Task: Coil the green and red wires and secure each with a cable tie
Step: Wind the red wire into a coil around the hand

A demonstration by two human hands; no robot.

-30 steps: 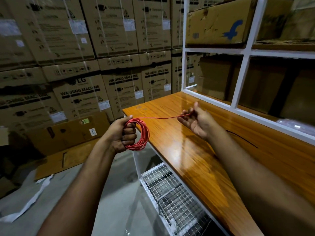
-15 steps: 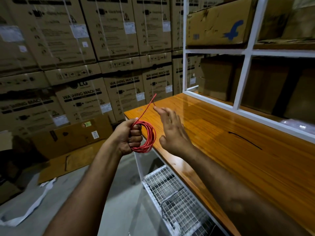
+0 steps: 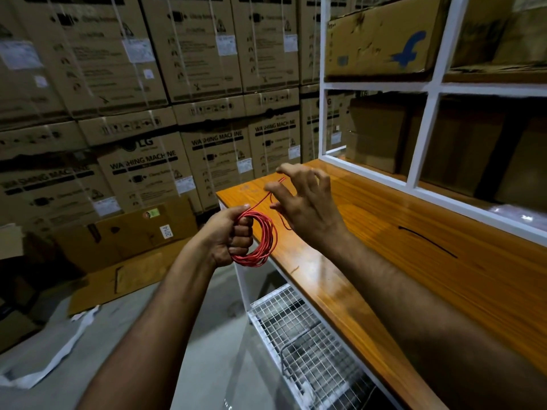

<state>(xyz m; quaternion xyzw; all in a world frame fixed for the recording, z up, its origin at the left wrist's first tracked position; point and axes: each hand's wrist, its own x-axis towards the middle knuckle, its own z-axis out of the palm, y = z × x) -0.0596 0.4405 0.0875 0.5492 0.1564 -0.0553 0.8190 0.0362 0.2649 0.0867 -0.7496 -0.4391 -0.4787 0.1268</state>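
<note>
The red wire (image 3: 260,241) is almost fully coiled: a bundle of loops hangs in the air just off the near corner of the desk (image 3: 370,232), with only a short free tail rising from it. The left hand (image 3: 228,235) grips the loops, its fingers curled tight around the bundle. The right hand (image 3: 307,211) is just beside the coil, fingers spread and half bent; the tail runs up among its fingertips, but whether it is actually pinched I cannot tell. I judge the last turn is left, then the tie. A thin black strip (image 3: 427,242), possibly a cable tie, lies well apart on the desk. No green wire shows. Stacked cardboard boxes (image 3: 142,173) fill the background, and a white shelf frame (image 3: 426,131) stands on the desk.
</note>
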